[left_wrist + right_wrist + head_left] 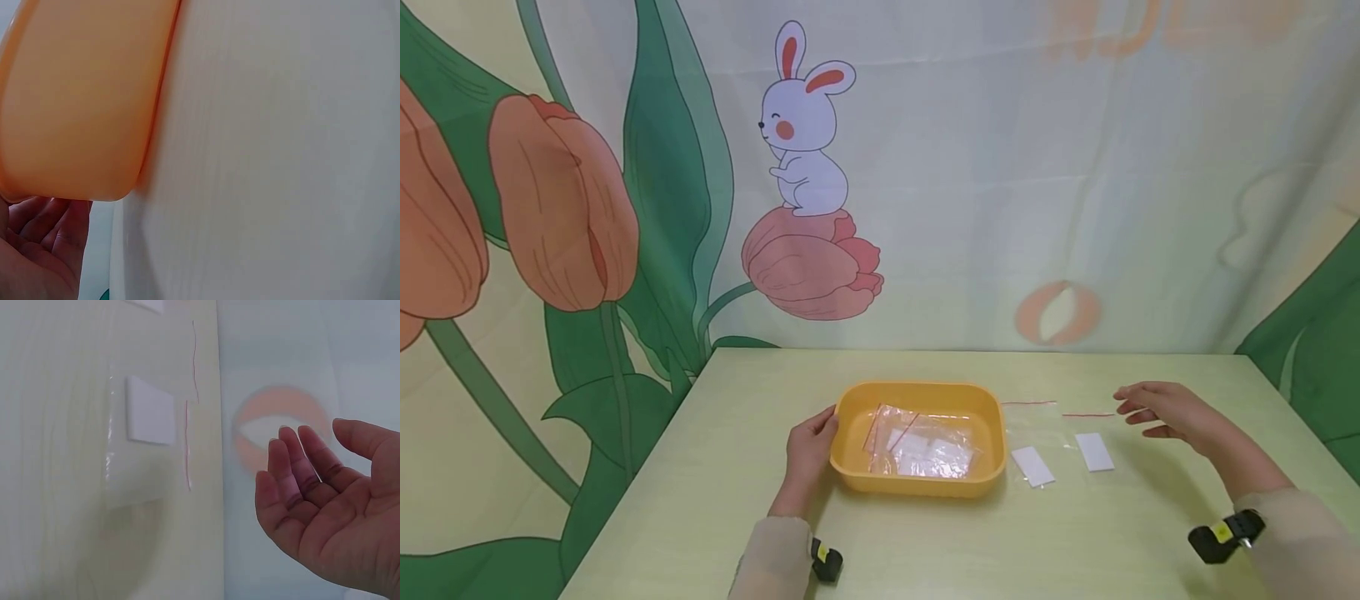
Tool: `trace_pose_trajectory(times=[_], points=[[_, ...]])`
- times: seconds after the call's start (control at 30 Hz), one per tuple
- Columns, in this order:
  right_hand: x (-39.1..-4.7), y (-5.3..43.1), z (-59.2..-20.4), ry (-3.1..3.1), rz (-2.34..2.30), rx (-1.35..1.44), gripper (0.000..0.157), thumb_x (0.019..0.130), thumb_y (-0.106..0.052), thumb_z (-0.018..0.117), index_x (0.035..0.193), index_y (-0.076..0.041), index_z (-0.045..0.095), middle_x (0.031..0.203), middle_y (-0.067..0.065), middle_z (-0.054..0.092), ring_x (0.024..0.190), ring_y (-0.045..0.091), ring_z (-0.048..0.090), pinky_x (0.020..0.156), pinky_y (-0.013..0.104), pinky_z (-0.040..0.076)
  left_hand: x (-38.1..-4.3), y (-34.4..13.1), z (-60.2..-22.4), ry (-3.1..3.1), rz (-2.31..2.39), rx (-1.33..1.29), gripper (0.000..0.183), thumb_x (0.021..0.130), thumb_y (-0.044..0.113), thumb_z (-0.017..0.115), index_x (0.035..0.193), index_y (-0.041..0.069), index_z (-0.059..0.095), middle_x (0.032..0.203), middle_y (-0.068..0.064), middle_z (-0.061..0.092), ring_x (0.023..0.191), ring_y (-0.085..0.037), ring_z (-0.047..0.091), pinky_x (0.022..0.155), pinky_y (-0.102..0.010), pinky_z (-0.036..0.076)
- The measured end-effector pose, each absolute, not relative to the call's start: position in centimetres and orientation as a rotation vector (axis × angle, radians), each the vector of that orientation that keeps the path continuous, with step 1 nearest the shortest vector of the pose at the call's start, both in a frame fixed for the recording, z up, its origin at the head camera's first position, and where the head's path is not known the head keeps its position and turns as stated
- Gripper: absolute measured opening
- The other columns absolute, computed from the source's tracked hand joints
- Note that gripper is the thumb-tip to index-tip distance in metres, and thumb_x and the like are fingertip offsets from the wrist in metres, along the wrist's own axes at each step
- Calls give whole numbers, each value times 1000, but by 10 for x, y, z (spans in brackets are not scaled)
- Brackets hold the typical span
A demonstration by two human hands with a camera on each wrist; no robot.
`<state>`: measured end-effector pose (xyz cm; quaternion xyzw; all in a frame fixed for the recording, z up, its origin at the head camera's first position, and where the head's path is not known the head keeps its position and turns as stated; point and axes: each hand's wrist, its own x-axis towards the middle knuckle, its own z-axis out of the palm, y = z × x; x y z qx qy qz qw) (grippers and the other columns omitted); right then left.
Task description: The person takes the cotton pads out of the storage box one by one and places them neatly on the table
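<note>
My left hand point(809, 447) holds the left end of a yellow plastic tray point(917, 487), its thumb at the rim. In the left wrist view the fingers point(53, 234) lie against the tray's outer end wall. Inside the tray lie several clear zip bags point(928, 446) with red seal lines and white pieces in them. My right hand point(1176, 414) hovers over the table's right side with relaxed fingers, holding nothing. Left of it, a flat clear bag with a white rectangular card point(1094, 452) lies on the table, and beside that a second bag holds another white card point(1033, 467).
The pale wooden-look table point(1000, 550) ends at a back edge against a printed curtain point(955, 167) with a rabbit and tulips. Black wrist cameras sit on both sleeves point(775, 550). The two bags lie just right of the tray.
</note>
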<state>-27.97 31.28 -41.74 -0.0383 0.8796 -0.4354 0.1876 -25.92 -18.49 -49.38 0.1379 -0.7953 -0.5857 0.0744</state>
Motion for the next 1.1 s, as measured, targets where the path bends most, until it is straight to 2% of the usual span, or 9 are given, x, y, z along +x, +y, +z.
trace_pose_trajectory(times=[0.27,0.43,0.67,0.9,1.1], points=[[-286,294,-408,2468,-1250,-177,61,109,-39,43,143,11,46,135,26,62,111,19,66,85,23,58,-259,-185,-494,-2390,-1745,415,37,106,15,52,138,-2,61,144,-21,61,141,-37,53,116,-48,48],[-291,282,-405,2456,-1257,-214,57,110,-36,43,143,10,47,134,23,63,106,13,66,87,25,58,-259,-185,-494,-2401,-1726,408,37,106,15,52,137,-2,61,143,-20,61,140,-37,54,116,-48,49],[-299,261,-398,2438,-1261,-295,53,109,-32,42,143,8,48,132,22,64,109,16,66,91,31,59,-260,-184,-493,-2398,-1735,404,37,106,16,52,137,-1,61,143,-20,61,141,-37,53,116,-48,48],[-308,235,-392,2422,-1246,-321,48,108,-29,44,140,7,53,128,22,65,104,14,67,96,37,61,-259,-185,-493,-2391,-1744,405,38,106,17,53,138,-1,61,144,-20,61,140,-37,54,116,-48,49],[-313,214,-385,2398,-1242,-367,47,107,-29,46,137,6,54,122,19,68,102,14,67,91,31,61,-260,-185,-494,-2395,-1737,411,38,106,17,53,138,0,62,143,-20,61,140,-37,55,115,-48,49]])
